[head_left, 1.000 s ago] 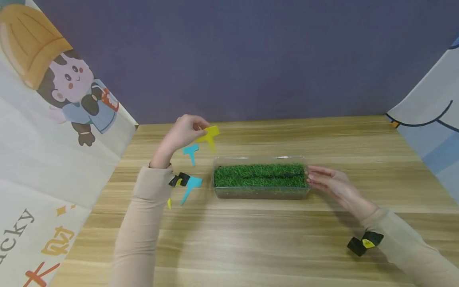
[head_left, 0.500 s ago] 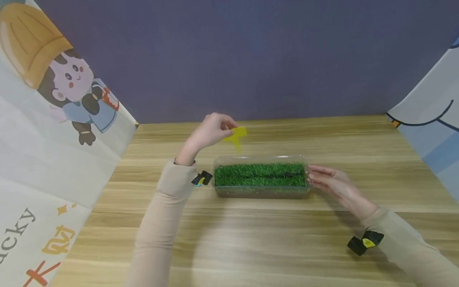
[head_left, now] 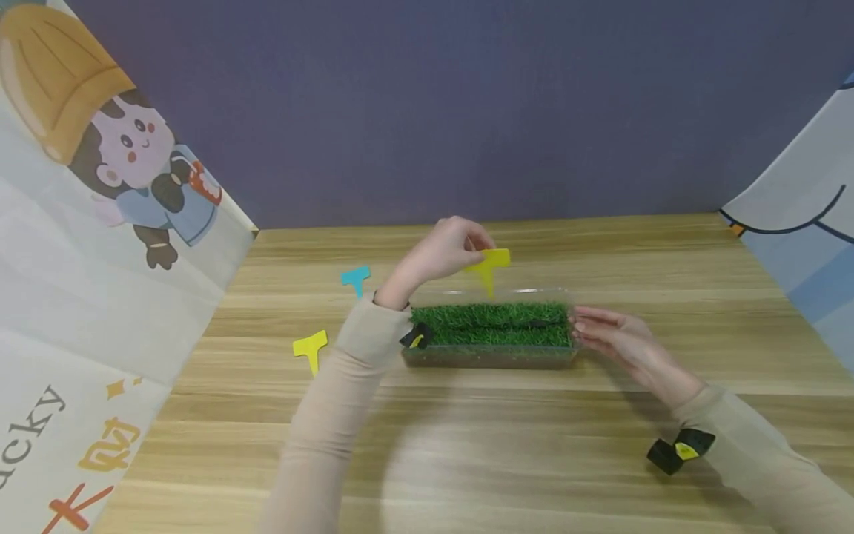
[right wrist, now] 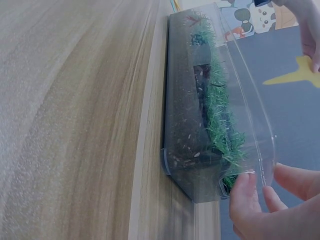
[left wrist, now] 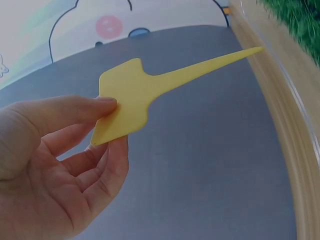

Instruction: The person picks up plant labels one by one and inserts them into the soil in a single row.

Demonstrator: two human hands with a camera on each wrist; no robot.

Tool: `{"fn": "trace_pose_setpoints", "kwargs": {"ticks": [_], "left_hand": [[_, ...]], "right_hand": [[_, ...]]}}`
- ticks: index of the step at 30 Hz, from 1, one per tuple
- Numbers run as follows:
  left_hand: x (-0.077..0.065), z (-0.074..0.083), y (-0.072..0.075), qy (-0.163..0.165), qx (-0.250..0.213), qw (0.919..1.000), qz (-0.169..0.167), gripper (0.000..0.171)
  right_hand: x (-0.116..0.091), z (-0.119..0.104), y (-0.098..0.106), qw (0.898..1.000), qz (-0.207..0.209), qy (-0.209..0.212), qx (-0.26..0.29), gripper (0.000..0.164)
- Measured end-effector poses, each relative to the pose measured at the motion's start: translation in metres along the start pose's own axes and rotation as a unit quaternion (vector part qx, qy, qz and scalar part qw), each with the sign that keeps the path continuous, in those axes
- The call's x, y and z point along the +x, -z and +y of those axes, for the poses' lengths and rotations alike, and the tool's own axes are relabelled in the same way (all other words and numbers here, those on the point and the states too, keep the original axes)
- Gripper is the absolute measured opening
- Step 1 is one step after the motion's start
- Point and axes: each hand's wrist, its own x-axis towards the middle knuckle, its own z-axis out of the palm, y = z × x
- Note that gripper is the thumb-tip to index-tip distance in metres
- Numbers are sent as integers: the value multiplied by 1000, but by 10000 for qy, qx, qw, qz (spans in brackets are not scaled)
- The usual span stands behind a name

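Observation:
Between thumb and fingers, my left hand [head_left: 443,251] pinches a yellow T-shaped plant label [head_left: 495,261] by its wide head. The label's pointed stem hangs down above the back part of a clear plastic planter box [head_left: 490,360], apart from the grass. In the left wrist view the whole label [left wrist: 127,97] shows, thumb on its face. Green artificial grass [head_left: 490,317] fills the box in two strips with a dark groove between; dark soil-like bits show through the wall in the right wrist view. My right hand [head_left: 623,341] grips the box's right end at the rim.
Left of the box, a blue plant label [head_left: 356,279] and another yellow plant label [head_left: 310,347] lie on the wooden table [head_left: 534,445]; my left sleeve partly covers that area. A dark panel [head_left: 467,111] stands behind the table, with printed sheets on both sides.
My left hand has carried the yellow label rightward, from beside the box to above its middle. The labels on the left have come partly out from behind the arm. My right hand stays put.

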Motion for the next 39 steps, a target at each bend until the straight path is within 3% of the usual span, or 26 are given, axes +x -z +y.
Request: {"fn": "trace_pose_setpoints", "kwargs": {"ticks": [14,25,39], "left_hand": [[22,20,-34,-203,397,9984,-344,20],[29,30,-54,-324,466,9977,-380,18],[34,33,-74,-174,631,9958,-646,15]], "right_hand": [[1,0,2,10000,34,-48,38,28],[2,1,4,9998,-40,-11,173,25],[1,2,3,9995,-25,-8,302,26]]}}
